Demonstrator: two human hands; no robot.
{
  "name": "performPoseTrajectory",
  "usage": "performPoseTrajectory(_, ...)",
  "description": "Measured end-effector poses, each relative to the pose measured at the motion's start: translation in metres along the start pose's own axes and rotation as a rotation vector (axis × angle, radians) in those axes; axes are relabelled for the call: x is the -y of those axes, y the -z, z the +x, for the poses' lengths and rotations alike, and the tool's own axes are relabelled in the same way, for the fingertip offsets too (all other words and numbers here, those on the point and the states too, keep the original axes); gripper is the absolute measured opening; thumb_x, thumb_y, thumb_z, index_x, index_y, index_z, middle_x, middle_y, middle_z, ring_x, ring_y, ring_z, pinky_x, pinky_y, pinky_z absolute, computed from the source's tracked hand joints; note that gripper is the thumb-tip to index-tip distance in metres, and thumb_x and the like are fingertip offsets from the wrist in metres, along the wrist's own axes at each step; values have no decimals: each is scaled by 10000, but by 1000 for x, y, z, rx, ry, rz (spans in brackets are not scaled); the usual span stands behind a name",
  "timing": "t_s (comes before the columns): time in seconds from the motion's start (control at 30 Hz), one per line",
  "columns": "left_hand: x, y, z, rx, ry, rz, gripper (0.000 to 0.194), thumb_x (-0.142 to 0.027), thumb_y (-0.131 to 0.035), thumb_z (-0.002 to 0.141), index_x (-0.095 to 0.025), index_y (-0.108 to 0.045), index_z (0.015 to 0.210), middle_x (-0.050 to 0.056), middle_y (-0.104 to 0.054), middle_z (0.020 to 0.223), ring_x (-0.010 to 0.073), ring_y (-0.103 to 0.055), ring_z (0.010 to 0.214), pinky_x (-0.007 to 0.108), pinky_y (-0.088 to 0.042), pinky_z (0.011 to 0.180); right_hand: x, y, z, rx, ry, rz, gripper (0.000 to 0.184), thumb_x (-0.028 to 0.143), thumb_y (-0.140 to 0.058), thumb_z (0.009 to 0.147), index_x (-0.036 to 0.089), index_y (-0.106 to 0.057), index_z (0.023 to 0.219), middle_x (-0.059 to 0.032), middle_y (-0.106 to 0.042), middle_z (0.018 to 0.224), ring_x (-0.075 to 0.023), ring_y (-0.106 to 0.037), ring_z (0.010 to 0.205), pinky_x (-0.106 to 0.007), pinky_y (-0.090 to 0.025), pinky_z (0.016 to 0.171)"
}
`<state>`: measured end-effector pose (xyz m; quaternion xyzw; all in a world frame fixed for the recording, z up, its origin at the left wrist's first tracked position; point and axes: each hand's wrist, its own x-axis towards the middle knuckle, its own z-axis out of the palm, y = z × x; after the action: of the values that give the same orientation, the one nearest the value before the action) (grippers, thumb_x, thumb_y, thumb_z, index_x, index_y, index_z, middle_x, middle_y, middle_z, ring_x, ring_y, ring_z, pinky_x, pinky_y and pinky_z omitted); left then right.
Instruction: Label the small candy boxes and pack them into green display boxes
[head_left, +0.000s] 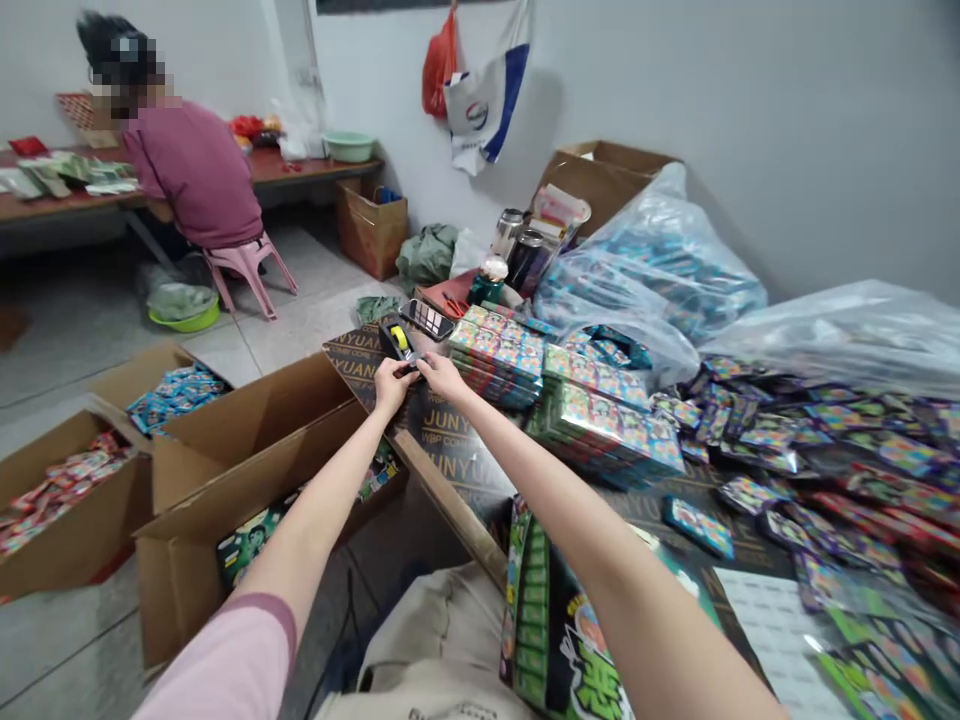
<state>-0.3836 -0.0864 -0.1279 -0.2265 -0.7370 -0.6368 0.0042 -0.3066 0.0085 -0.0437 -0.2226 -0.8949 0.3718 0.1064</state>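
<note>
Two bare hands showed in the head view, meeting at the near end of a black tape dispenser (409, 353) fitted with a yellow roll (400, 338). From my remote post I placed the dispenser by the far left corner of the printed counter (450, 455), with a phone (427, 319) just beside it. The left hand (393, 385) was at that near end with fingers curled; the right hand (441, 378) met it from the other side. Each grip looked bunched at the fingertips; I could not tell whether either pinched a strip of tape. Stacked bright packs (495, 350) stood just right of the right hand. I judged the step in hand to be handling tape at the dispenser. In my assessment, the next move called for a steadied dispenser and a sure fingertip hold on the tape's free end, kept clear of the packs.
</note>
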Motion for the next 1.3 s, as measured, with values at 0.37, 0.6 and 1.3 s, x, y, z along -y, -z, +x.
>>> performPoseTrajectory(0.37, 19, 1, 1, 22, -8, -87, 222, -278, -800, 613, -155, -745, 790, -22, -545, 650, 103, -494, 576, 253, -423, 589, -7, -32, 44, -99, -193, 204, 114, 210, -658, 661, 165, -619, 565, 4, -625, 603, -138, -572, 646, -238, -415, 645)
performPoseTrajectory(0.6, 19, 1, -1, 32, 28, -108, 223, -178, -801, 595, -179, -752, 812, -15, -584, 693, 108, -525, 606, 254, -449, 616, -14, -28, -4, -181, -237, 359, 191, 338, -514, 720, 177, -555, 627, 22, -563, 613, -112, -491, 615, -222, -385, 598)
performPoseTrajectory(1.3, -62, 27, -65, -80, 1, -12, 269, -164, -729, 665, -169, -582, 890, -68, -492, 648, 93, -505, 597, 224, -440, 651, 40, 101, -262, -449, 175, -37, 125, 239, -602, 841, 218, -672, 740, 11, -550, 645, -111, -489, 574, -242, -401, 564)
